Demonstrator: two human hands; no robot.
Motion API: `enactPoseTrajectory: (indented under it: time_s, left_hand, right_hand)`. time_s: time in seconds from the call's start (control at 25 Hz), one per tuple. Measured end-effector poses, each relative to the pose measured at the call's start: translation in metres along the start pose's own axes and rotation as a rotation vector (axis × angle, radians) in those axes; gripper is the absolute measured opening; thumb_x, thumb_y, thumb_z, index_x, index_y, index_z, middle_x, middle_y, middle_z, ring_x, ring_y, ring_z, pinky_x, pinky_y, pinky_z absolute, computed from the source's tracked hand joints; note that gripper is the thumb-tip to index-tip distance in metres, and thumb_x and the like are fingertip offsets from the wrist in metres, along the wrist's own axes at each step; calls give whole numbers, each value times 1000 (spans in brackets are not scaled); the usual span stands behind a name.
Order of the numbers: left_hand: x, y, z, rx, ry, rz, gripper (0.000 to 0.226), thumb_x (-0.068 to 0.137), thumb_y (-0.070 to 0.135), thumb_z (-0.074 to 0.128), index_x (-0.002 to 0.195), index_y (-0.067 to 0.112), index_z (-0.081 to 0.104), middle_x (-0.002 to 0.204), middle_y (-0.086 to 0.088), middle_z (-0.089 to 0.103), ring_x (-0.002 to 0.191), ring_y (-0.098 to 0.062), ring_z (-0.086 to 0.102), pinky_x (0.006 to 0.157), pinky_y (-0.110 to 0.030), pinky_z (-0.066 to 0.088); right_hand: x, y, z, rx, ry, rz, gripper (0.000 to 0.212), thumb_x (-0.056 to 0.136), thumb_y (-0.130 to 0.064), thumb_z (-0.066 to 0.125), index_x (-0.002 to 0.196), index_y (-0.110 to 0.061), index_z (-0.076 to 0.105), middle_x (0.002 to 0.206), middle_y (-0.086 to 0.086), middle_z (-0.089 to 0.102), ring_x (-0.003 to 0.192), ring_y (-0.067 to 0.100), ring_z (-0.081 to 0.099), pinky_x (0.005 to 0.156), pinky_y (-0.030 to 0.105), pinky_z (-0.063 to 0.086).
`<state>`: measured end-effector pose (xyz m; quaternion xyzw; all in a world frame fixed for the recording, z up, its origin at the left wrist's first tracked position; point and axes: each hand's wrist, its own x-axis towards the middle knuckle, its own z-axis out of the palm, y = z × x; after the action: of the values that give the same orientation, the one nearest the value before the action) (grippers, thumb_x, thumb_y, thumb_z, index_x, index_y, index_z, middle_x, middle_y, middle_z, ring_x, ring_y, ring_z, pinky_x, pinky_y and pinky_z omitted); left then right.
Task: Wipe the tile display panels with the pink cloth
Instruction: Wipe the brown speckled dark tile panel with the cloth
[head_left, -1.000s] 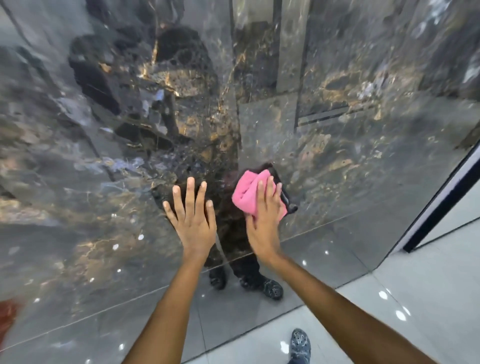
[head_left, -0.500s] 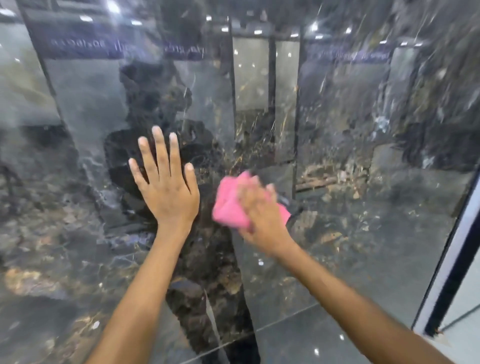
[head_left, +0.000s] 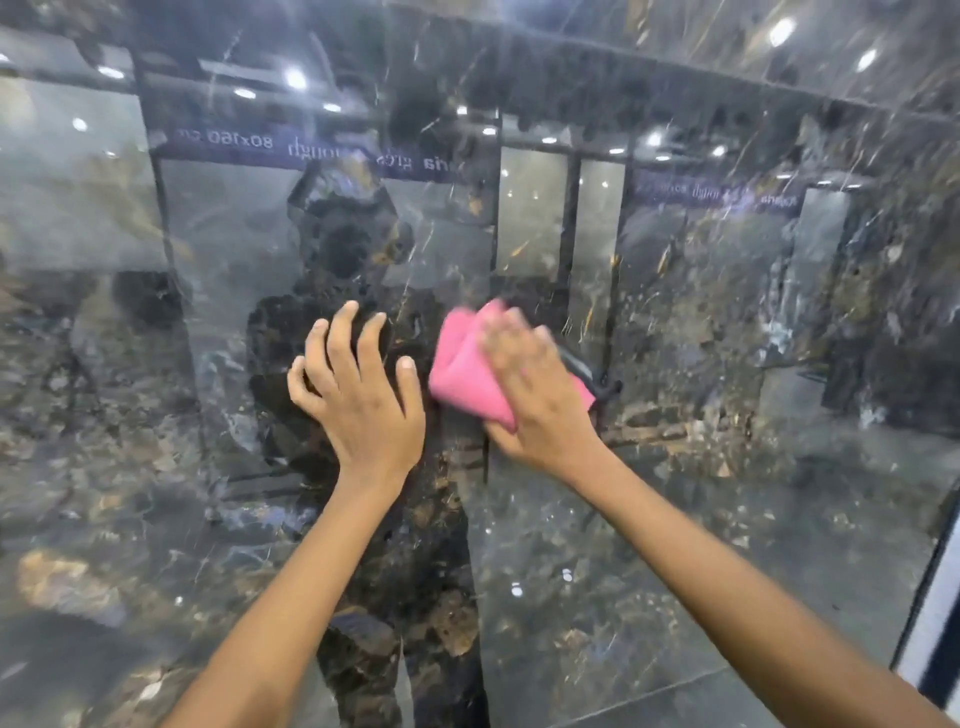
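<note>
Here, a person wipes a glossy dark marble-look tile display panel (head_left: 727, 493), the right hand (head_left: 540, 400) pressing a bunched pink cloth (head_left: 462, 374) flat against the upright face at about chest height. The cloth lies directly under that hand's fingers and palm and bulges out past them to the upper left, toward the left hand (head_left: 363, 395); motion blur over the fingers leaves it unclear whether they curl round the fabric or simply push on it. The left hand is spread open, fingers straight, braced on the panel just beside the cloth, its thumb nearly touching the pink edge. Since the cloth sits under the right hand, that arm is the one placed to carry the next stroke, and the widest unobstructed surface lies to the right and above, away from the bracing hand. A pale vertical frame edge (head_left: 935, 639) marks the panel's limit at lower right.
</note>
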<state>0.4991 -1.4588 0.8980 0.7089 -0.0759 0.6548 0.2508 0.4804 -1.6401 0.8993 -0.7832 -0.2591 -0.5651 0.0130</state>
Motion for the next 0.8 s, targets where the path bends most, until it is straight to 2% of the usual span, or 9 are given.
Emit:
enactPoseTrajectory:
  time_s: [0.08, 0.2, 0.28, 0.32, 0.4, 0.52, 0.6, 0.68, 0.8]
  left_hand:
    - [43, 22, -1, -119, 38, 41, 44, 92, 22, 47, 134, 12, 49, 148, -8, 42, 138, -25, 31, 109, -43, 17]
    - [100, 43, 8, -55, -4, 132, 56, 99, 28, 38, 151, 12, 31, 161, -6, 22, 149, -27, 15, 119, -45, 9]
    - [105, 44, 20, 78, -46, 149, 60, 102, 33, 31, 156, 10, 15, 163, -8, 10, 150, -30, 6, 121, -50, 7]
    - [102, 42, 24, 127, -57, 154, 61, 103, 35, 28, 156, 9, 11, 163, -9, 8, 150, -30, 5, 121, -50, 6]
    - [99, 39, 28, 158, -58, 163, 61, 103, 36, 27, 156, 8, 10, 163, -10, 7, 150, -31, 4, 120, -49, 4]
    - [101, 38, 27, 160, -34, 196, 62, 102, 34, 28, 155, 6, 13, 163, -11, 8, 150, -31, 6, 120, -49, 5]
    - [101, 37, 28, 156, -21, 199, 62, 102, 34, 29, 155, 6, 14, 163, -11, 9, 150, -31, 6, 120, -49, 5]
    - [99, 37, 29, 154, -13, 197, 62, 102, 35, 30, 155, 7, 15, 163, -11, 10, 150, -31, 7, 120, -49, 5]
    - [100, 39, 28, 166, -17, 190, 61, 102, 35, 30, 155, 7, 15, 163, -10, 9, 150, -31, 7, 120, -49, 5]
  right_hand:
    - [16, 32, -20, -116, 5, -163, 72, 80, -22, 55, 144, 0, 31, 148, 23, 36, 139, 30, 30, 114, 46, 30]
    - [57, 132, -71, -4, 348, 595, 64, 82, -14, 55, 143, -6, 35, 137, 18, 45, 104, 16, 50, 76, 18, 48]
    - [79, 168, -95, 197, 574, 1216, 63, 80, -27, 51, 138, -6, 41, 133, 14, 49, 108, 22, 56, 88, 27, 50]
    - [88, 162, -91, 219, 619, 1307, 63, 79, -27, 51, 137, -6, 41, 132, 13, 50, 113, 27, 55, 93, 36, 50]
    - [106, 109, -65, 178, 519, 1018, 58, 79, -13, 51, 135, -5, 40, 127, 10, 48, 112, 26, 52, 88, 42, 54]
    - [117, 54, -51, -2, 0, -23, 75, 78, -24, 51, 146, -1, 32, 150, 18, 36, 140, 27, 29, 116, 45, 25]
    - [139, 94, -72, -111, -3, -127, 76, 77, -30, 49, 147, -7, 33, 148, 17, 39, 137, 26, 33, 113, 50, 27]
    - [158, 143, -94, 43, 299, 389, 67, 77, -28, 48, 141, -11, 38, 132, 13, 50, 116, 27, 49, 94, 47, 46]
    - [182, 145, -104, 221, 622, 1219, 63, 86, -26, 57, 143, -7, 38, 140, 11, 47, 126, 29, 46, 106, 49, 38]
